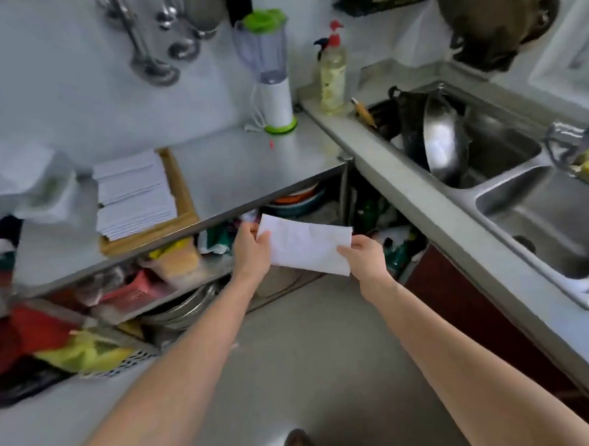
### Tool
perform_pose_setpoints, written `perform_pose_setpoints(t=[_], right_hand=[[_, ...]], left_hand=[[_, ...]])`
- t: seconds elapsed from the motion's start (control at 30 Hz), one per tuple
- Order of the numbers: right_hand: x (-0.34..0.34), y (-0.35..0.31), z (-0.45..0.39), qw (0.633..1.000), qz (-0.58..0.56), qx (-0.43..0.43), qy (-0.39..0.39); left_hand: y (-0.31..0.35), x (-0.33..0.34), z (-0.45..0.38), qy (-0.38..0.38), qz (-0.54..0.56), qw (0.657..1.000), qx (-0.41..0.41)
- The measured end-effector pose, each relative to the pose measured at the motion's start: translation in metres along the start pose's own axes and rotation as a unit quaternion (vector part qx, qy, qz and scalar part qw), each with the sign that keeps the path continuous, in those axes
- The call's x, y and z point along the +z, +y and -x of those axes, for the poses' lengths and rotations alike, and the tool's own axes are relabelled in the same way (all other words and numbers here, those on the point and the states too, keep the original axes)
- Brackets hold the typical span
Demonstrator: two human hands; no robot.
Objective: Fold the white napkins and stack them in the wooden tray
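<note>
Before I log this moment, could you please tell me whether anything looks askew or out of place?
The folded napkins in the wooden tray sit in uneven, stepped layers instead of one square stack. The left hand and right hand hold another napkin off the counter.

Blender (273, 77) on steel counter (249, 163), wok (442, 140) in sink (507, 150), bottle (333, 74)

Soft, cool daylight throughout, no hard shadows. Dim under the desk (248, 157), shelves there in shade. Mild glare on the wok (442, 140) in the sink (510, 191). Strong wide-angle bending at the edges. Smeared by motion blur at the left border and top corners.
</note>
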State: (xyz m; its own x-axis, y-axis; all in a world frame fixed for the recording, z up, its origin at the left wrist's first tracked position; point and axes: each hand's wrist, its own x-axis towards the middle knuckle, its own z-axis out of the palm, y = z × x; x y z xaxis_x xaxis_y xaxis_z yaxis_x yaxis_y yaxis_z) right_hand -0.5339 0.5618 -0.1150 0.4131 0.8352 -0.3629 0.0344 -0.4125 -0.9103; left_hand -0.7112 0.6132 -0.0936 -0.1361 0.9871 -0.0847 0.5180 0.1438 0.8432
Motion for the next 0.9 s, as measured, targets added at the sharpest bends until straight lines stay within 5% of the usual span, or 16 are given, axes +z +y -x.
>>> perform_pose_setpoints(t=[0.23, 0.47, 0.9], right_hand=[[0.199, -0.045, -0.016, 0.983, 0.119, -0.035, -0.133], [0.350, -0.092, -0.072, 0.973, 0.125, -0.064, -0.186], [0.484, -0.118, -0.150, 0.910, 0.280, -0.148, -0.269]], left_hand=[[-0.110, -0.150, -0.074, 0.137, 0.009, 0.982, -0.127], [-0.162, -0.238, -0.161, 0.245, 0.087, 0.948, -0.181], [-0.210, -0.291, -0.303, 0.147, -0.006, 0.962, -0.228]])
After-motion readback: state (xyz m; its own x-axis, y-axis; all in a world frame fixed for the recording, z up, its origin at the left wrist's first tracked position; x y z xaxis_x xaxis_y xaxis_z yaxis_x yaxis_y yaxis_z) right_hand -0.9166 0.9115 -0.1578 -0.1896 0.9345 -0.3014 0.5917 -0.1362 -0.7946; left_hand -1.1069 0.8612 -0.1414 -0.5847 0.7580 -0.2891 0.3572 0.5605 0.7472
